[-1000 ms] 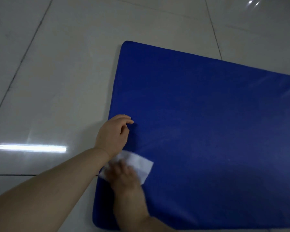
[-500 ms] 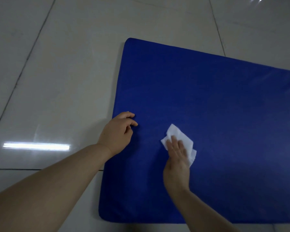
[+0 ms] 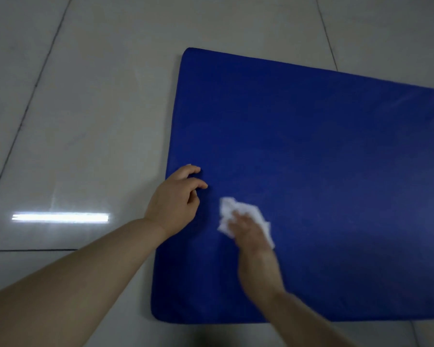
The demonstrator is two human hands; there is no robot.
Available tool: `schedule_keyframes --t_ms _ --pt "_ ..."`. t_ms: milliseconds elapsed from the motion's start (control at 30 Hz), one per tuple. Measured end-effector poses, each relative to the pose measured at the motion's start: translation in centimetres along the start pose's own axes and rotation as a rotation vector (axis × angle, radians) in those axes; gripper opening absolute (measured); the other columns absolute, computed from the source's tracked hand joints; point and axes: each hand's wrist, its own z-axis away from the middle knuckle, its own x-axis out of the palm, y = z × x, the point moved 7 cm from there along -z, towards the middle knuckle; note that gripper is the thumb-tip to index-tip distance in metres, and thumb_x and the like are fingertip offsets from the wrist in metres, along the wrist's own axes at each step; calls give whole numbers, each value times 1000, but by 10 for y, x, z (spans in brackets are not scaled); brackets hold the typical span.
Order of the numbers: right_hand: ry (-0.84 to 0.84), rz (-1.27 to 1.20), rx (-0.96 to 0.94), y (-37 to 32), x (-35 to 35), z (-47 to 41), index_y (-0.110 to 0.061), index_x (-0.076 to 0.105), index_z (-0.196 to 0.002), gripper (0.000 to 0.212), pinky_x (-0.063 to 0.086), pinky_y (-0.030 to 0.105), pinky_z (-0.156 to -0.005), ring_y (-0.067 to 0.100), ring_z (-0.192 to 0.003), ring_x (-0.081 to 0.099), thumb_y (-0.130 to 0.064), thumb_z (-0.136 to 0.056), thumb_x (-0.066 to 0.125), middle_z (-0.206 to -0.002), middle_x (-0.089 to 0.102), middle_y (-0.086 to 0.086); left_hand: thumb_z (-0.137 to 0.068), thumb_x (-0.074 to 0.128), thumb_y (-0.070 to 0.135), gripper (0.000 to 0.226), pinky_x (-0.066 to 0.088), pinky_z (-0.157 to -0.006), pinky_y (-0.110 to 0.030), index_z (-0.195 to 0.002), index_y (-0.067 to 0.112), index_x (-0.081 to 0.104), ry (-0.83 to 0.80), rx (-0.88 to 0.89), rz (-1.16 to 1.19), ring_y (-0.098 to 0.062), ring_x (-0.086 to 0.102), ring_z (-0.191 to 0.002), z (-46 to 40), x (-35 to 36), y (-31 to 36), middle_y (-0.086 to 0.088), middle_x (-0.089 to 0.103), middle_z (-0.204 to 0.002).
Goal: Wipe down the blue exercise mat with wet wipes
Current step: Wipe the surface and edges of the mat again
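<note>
Fingertips of our left hand [image 3: 176,196] pin the blue mat [image 3: 311,171] near its left edge against sliding. Our right hand [image 3: 253,236] presses the wet wipe [image 3: 236,211] flat, fingers straight.

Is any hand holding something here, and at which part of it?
The right hand presses the white wet wipe flat on the blue mat, covering its near part. The left hand rests on the mat's left edge, gripping nothing.

**Legible text: none**

I find no readable text, label, brand, number or sign on my feed. The blue mat [image 3: 311,171] surface shows plain, the white wipe [image 3: 246,214] unprinted, and the floor tiles [image 3: 85,96] carry no markings.
</note>
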Motion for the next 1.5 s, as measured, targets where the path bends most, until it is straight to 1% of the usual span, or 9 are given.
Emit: schedule_keyframes --t_ms 267,433,667,833,1000,1100,1233,1400,1500 --pt "-41 199 97 -3 32 10 -23 -5 -151 69 -15 38 -117 19 -144 -20 -1 -94 29 -152 -26 -9 -88 51 -2 29 36 -106 -28 -108 9 69 -2 18 13 -17 41 -133 24 5 3 -3 50 -138" --pt "-180 95 -280 -88 78 43 -32 62 -123 38 30 28 -110 11 -127 49 -29 -86 55 -136 54 -12 -87 51 -4 29 37 -103 -27 -107 8 69 6 1 10 -19 46 -128 17 3 2 -5 51 -137" --pt "-95 264 -242 -25 32 19 -2 50 -132 50 17 41 -114 21 -132 40 5 -88 28 -142 48 12 -87 50 -5 30 31 -107 -23 -105 8 70 6 15 21 -14 40 -133 20 5 -2 -2 52 -136" --pt "153 2 300 65 -36 24 -32 27 -140 76 28 39 -116 -10 -140 -1 20 -86 37 -147 12 -31 -87 51 -4 29 32 -106 -23 -104 9 70 10 46 8 -9 38 -131 20 5 -2 -1 53 -135" --pt "7 213 118 4 12 34 -13 31 -143 63 4 35 -118 27 -141 27 6 -82 32 -153 27 2 -85 52 -6 29 34 -107 -28 -103 8 71 6 36 -2 -16 42 -132 20 5 -2 -2 53 -135" --pt "-381 274 -38 -44 70 41 -19 15 -151 58 -16 42 -112 26 -146 -5 -17 -94 17 -160 5 2 -85 51 -7 30 33 -107 -26 -104 6 70 -1 32 -11 -17 42 -132 19 5 -3 -3 53 -135" --pt "-312 86 -311 -90 76 66 -34 67 -116 39 34 26 -107 10 -127 49 -26 -91 38 -134 55 -13 -87 51 -5 30 30 -107 -22 -107 7 69 -16 34 -21 -14 39 -133 19 5 -2 -1 50 -137" --pt "-197 338 -272 -24 42 62 0 18 -147 47 11 26 -116 20 -146 -1 -14 -102 13 -160 9 5 -87 50 -6 31 29 -108 -24 -107 7 69 -19 29 -16 -15 38 -134 20 5 -3 -2 50 -138" --pt "-7 200 -33 34 -4 73 -5 41 -138 44 16 32 -118 3 -144 13 4 -99 24 -157 14 -19 -88 49 -5 31 29 -108 -23 -108 8 68 -26 36 -20 -14 37 -135 20 6 -3 0 49 -138"
